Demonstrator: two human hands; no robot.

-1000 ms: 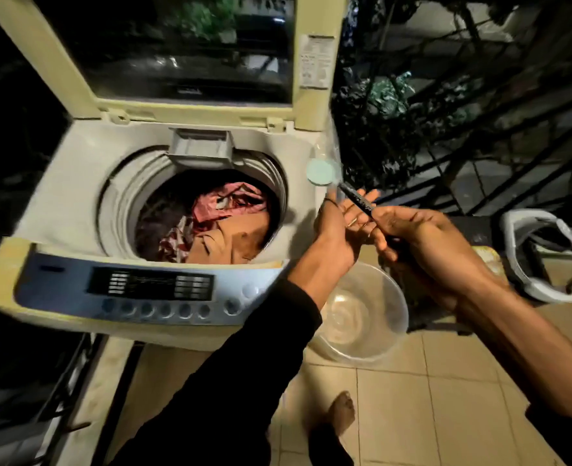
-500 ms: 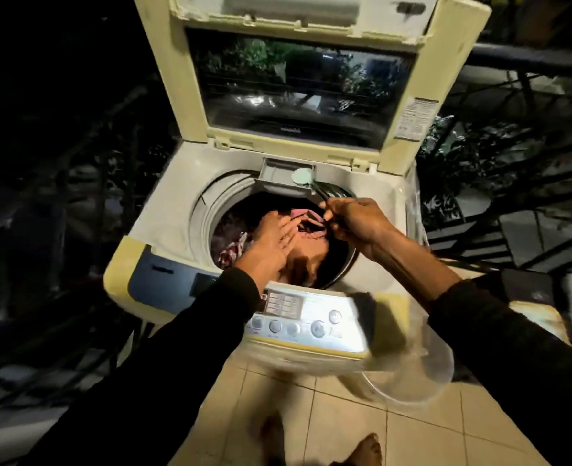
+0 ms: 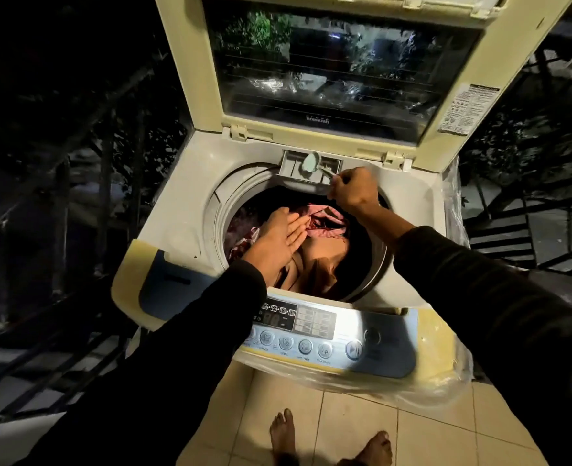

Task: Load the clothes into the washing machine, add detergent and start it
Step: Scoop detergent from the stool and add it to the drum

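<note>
A cream top-load washing machine (image 3: 173, 210) stands with its lid (image 3: 190, 72) raised. Pink, red and brown clothes (image 3: 321, 260) fill the drum. My right hand (image 3: 353, 190) grips the handle of a scoop (image 3: 311, 162) whose pale round bowl sits over the grey detergent drawer (image 3: 293, 161) at the drum's back rim. My left hand (image 3: 279, 235) hovers flat over the drum with its fingers straight, palm down above the clothes. Whether it touches them is unclear. The control panel (image 3: 311, 331) with its row of round buttons faces me at the front.
Dark metal railings (image 3: 86, 169) close in on the left and stairs with rails (image 3: 519, 223) on the right. Clear plastic wrap (image 3: 445, 375) hangs round the machine's front right corner. My bare feet (image 3: 282, 435) stand on beige floor tiles.
My right hand carried the scoop from beside the machine across the drum to the detergent drawer. My left hand moved over the clothes. The view shifted so the machine sits centred.
</note>
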